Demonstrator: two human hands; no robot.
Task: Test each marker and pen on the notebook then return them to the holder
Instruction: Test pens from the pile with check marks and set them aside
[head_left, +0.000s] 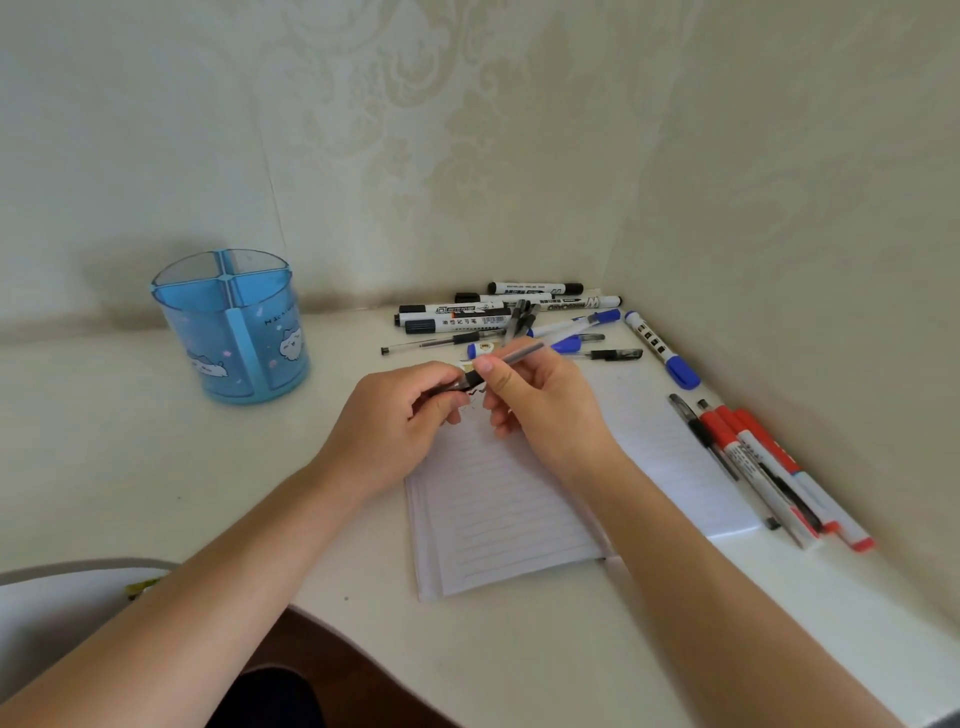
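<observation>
Left hand (405, 410) pinched the dark end of a grey pen (519, 355) | right hand (540, 405) gripped its barrel, above the far edge of the open notebook (509, 509) | blue holder (234, 327) stood upright near the desk (156, 467) far left edge | loose markers (467, 312) lay heaped in the far right corner

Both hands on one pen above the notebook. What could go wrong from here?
1. The left hand pinches one end of the pen while the right hand holds the barrel; a freed cap may roll into the marker pile.
2. Nothing stands in the holder, so tested pens laid down could mix with untested ones.
3. The right forearm might sweep the red markers beside the notebook.
</observation>
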